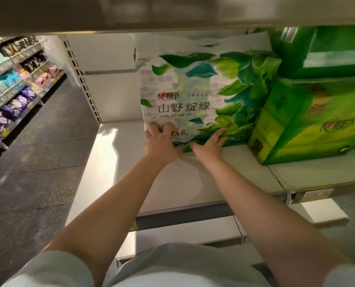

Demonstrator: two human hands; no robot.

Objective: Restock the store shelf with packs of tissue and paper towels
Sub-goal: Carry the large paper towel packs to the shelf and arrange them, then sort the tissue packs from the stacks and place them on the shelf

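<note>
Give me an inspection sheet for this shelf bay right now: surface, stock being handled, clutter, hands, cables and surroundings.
Surface: white shelf, bare on its left part, glare from lighting.
Job's things: white leaf-print tissue pack stands upright on the shelf, its right edge against the green packs, which are stacked two high.
Clutter: nothing seen.
Hands: left hand presses the pack's lower front with bent fingers; right hand lies with straight fingers on its bottom edge.
Cables: nothing seen.
Surroundings: grey aisle floor on the left; opposite shelving stocked with coloured packs; another shelf overhead.
</note>
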